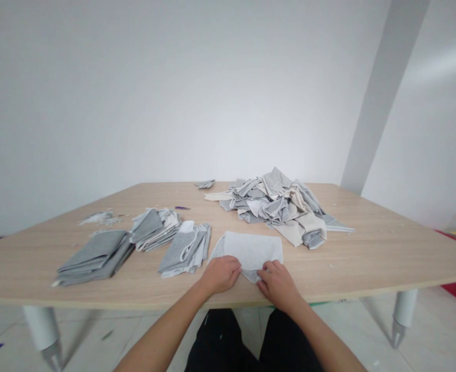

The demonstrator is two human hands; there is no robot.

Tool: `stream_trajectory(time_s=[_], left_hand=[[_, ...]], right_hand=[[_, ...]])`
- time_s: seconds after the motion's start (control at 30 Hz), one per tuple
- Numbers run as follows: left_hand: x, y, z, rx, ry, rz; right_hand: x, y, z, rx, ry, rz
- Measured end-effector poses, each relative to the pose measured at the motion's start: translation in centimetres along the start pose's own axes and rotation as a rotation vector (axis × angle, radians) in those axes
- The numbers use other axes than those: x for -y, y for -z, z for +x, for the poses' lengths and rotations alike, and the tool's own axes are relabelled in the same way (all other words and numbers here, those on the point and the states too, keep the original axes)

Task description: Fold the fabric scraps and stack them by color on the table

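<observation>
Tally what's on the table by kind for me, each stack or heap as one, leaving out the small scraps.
Stacks: 3 (left stack, middle stack, right stack)
Heap: 1
Cloth, touched by left hand and right hand: 1
Small far bundle: 1
Purple thing: 1
Total: 7

This looks like a workroom or small cloth workshop. A wide, wood-look bench [367,263] on round white legs [41,328] stands before a plain white wall [212,88], with a loose heap of fabric pieces [272,199] toward its far edge, folded stacks [96,254] toward its left end and pale scraps [101,218] behind them. The light, tile-like floor [107,351] has stray bits on it.
</observation>
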State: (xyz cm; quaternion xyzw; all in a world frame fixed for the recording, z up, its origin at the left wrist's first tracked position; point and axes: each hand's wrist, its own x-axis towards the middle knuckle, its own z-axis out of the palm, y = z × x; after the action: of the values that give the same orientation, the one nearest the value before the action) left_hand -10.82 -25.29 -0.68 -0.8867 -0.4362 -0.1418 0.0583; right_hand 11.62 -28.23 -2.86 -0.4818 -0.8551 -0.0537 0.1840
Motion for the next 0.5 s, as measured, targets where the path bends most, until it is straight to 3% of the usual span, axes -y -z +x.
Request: stream_trajectory(time_s=[0.23, 0.5], left_hand=[[0.2, 0.2, -0.4, 0.02, -0.01, 0.023], [-0.1, 0.1, 0.2, -0.014, 0.045, 0.013]], right_hand=[[-0.3, -0.2, -0.4, -0.035, 0.084, -0.047], [-0.7, -0.8, -1.6, -0.052, 0.06, 0.011]])
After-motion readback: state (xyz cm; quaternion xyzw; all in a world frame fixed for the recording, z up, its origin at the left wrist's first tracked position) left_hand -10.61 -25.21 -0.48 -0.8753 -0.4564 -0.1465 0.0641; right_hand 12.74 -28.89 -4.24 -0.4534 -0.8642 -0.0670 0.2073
